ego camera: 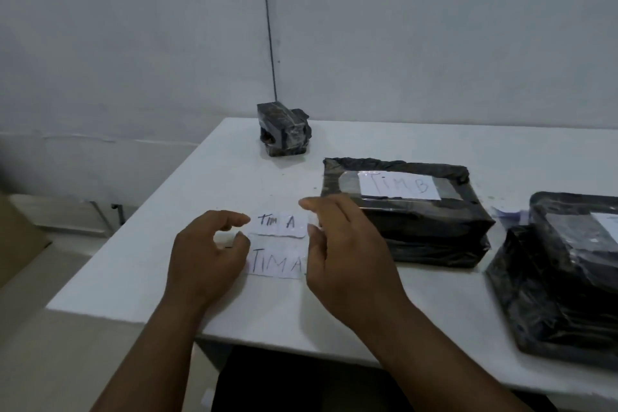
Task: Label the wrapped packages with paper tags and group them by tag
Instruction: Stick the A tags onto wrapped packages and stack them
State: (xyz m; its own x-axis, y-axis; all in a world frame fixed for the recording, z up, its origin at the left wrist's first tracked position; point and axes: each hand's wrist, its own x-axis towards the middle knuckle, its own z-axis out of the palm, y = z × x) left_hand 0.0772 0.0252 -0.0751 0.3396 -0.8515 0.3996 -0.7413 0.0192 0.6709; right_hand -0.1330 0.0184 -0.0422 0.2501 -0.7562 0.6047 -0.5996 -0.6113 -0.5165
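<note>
Both hands hover over two paper tags: left hand point(209, 252) with fingers curled apart, empty, right hand point(337, 251) spread loosely, empty. "TIM A" tag point(282, 223) and second "TIM A" tag point(277, 263) lie flat, long axes left-right, text facing the person, near the white worktop point(200, 184) edge. Beside them sits a black package point(418, 227) tagged "TIM B"; a small package point(284, 129) stands by the wall.

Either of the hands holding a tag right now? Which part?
Nothing clearly held. Left hand and right hand flank the upper TIM A tag lying on the table, fingers open at its ends; contact cannot be told.
</note>
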